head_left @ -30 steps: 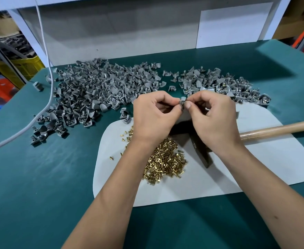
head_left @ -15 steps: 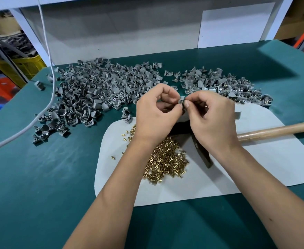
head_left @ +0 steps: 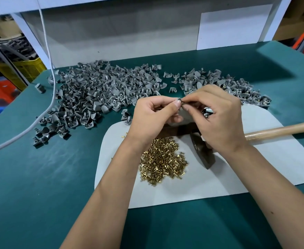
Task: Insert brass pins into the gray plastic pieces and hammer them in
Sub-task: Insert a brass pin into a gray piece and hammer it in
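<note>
Two hands meet above the white mat [head_left: 255, 169] at the tabletop's [head_left: 39, 186] middle: the left hand [head_left: 153, 115] pinches a gray plastic piece [head_left: 179, 100], the right hand [head_left: 217, 115] pinches a brass pin [head_left: 182, 103] against it. Loose brass pins [head_left: 162, 159] heap on the mat beside the hammer [head_left: 277, 131]; gray pieces [head_left: 97, 92] spread toward the far edge.
</note>
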